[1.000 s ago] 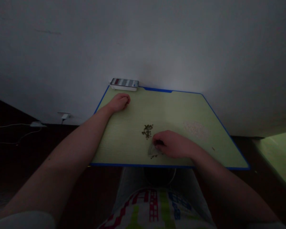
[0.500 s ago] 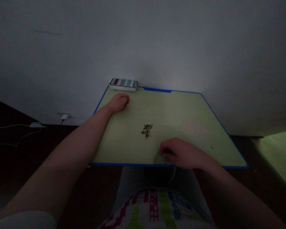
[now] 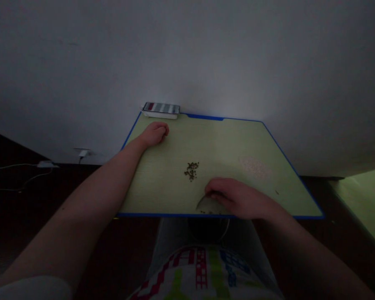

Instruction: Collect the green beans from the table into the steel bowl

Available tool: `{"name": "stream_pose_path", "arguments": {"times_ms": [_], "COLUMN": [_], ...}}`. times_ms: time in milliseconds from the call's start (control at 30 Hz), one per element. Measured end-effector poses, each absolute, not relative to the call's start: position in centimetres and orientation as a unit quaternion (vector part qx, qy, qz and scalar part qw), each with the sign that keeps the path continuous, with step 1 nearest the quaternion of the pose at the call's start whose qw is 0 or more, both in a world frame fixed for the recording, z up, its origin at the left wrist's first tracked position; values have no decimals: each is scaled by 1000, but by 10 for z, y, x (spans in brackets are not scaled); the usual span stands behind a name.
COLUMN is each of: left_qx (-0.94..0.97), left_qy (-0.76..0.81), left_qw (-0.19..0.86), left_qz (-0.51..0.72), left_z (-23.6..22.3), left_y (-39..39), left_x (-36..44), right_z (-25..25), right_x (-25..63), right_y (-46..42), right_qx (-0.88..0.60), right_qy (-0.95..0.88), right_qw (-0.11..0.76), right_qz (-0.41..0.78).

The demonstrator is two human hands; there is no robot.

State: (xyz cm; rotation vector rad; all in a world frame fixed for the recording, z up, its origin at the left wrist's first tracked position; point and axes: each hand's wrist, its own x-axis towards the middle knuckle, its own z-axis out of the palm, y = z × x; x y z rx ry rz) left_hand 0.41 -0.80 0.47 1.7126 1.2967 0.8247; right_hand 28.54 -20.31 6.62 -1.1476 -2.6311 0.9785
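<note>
Pinching a clear, thin, curved piece, perhaps plastic (image 3: pixel 205 204), your right hand (image 3: pixel 239 199) sat low by the near blue edge of the pale green surface (image 3: pixel 218 143). Its grip was closed on the piece's upper part, probably so that the lower part stayed free beside the few small dark bits (image 3: pixel 210 213) along that edge. A loose cluster of small dark brown grains (image 3: pixel 191 171) lay just beyond, and a spread of fine pale grains (image 3: pixel 255 167) lay farther right, well apart from it, which likely kept the 2 kinds distinct.

Your left hand (image 3: pixel 156 133) rested with fingers curled in, nothing visible in its grip, perhaps steadying your arm. Near it, a flat dark-framed phone (image 3: pixel 161 108) lay on a white box (image 3: pixel 161 115) against the wall, apparently raised out of the working area.
</note>
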Motion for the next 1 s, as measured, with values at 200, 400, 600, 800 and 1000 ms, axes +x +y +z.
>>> {"name": "stream_pose_path", "arguments": {"times_ms": [200,400,600,800,1000], "left_qx": [686,681,681,686,685], "left_qy": [524,513,514,509,518], "left_qw": [389,410,409,406,399], "left_qz": [321,323,324,326,321], "left_z": [7,4,4,5,8], "left_y": [-10,-6,-6,-8,-11], "left_x": [4,3,4,4,5], "right_z": [65,58,61,60,53], "right_x": [243,260,285,292,293], "right_y": [-196,-193,-205,-225,-248], "right_qx": [-309,-338,-383,-453,-459], "right_qy": [-895,-888,-870,-841,-833], "right_qw": [-5,-33,-21,-13,118], "right_qz": [320,309,310,297,286]}}
